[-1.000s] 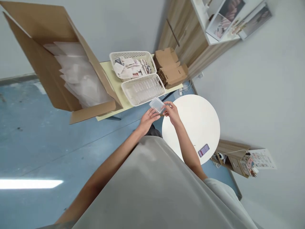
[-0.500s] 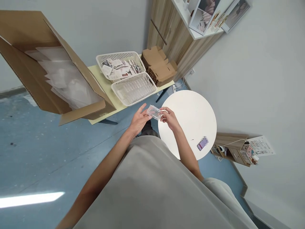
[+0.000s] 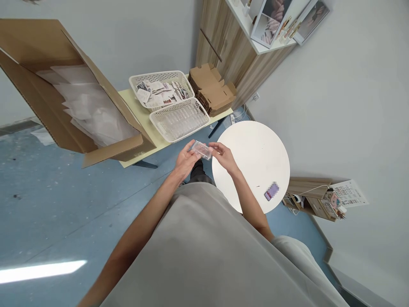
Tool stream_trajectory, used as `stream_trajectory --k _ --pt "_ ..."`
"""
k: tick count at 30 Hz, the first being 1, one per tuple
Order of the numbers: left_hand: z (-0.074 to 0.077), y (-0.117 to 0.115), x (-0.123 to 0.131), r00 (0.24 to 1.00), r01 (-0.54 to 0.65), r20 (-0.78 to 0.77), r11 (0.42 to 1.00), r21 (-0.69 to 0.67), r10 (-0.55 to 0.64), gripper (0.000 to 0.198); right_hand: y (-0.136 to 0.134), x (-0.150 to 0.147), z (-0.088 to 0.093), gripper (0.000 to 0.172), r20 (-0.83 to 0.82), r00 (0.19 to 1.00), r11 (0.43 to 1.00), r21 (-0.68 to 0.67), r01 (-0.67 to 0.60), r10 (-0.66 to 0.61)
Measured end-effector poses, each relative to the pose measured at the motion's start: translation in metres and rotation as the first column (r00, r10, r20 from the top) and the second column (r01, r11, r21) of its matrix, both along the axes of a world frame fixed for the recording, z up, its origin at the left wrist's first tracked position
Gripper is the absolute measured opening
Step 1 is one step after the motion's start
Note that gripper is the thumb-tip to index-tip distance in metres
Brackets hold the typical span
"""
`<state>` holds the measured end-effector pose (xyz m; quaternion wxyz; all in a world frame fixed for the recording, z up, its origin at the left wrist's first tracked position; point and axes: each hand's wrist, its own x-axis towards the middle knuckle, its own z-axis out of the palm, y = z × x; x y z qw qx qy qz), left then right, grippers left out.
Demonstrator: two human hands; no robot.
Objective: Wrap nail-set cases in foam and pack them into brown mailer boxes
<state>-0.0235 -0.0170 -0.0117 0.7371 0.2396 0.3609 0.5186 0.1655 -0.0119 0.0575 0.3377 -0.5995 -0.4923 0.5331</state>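
Note:
A small clear plastic case (image 3: 201,150) is held up in front of my body, near the left edge of the round white table. My left hand (image 3: 186,160) grips its left end between thumb and fingers. At the case's right end, my right hand (image 3: 223,156) has its fingers closed on the edge. Just beyond my hands, a white basket (image 3: 162,135) holds rows of clear plastic cases. Behind it, another white basket (image 3: 136,79) is filled with printed packets.
Stacked flat brown boxes (image 3: 217,91) lie beside the baskets on a yellow-green table (image 3: 128,163). An open carton (image 3: 108,152) with translucent bags stands at the left. A phone (image 3: 270,192) rests on the round white table (image 3: 252,153). A wooden cabinet (image 3: 236,55) stands behind.
The clear case has moved slightly left and turned flatter. My left fingers have closed in around its end, and my right hand has followed it left.

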Motion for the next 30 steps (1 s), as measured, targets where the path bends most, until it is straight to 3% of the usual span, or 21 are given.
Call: stream_trajectory --k 4,14,25,30 --pt "-0.005 0.0 -0.001 0.999 -0.002 -0.054 1.0 -0.016 0.001 0.094 -0.01 -0.006 0.005 0.072 0.092 0.989 0.986 0.113 -0.125 0.115" --pt "-0.015 -0.002 0.002 0.996 0.004 -0.085 0.999 -0.036 -0.007 0.107 -0.017 -0.004 -0.004 0.071 -0.092 0.993 0.997 0.03 -0.067 0.069" --pt "-0.012 -0.004 -0.002 0.994 0.037 -0.101 0.998 -0.051 -0.042 0.104 -0.021 -0.006 0.0 0.069 -0.05 0.996 0.997 0.008 -0.073 0.074" --pt "-0.01 -0.006 -0.005 0.996 0.019 -0.09 0.998 -0.064 -0.025 0.105 -0.016 -0.007 0.004 0.082 -0.035 0.991 0.991 0.022 -0.13 0.131"
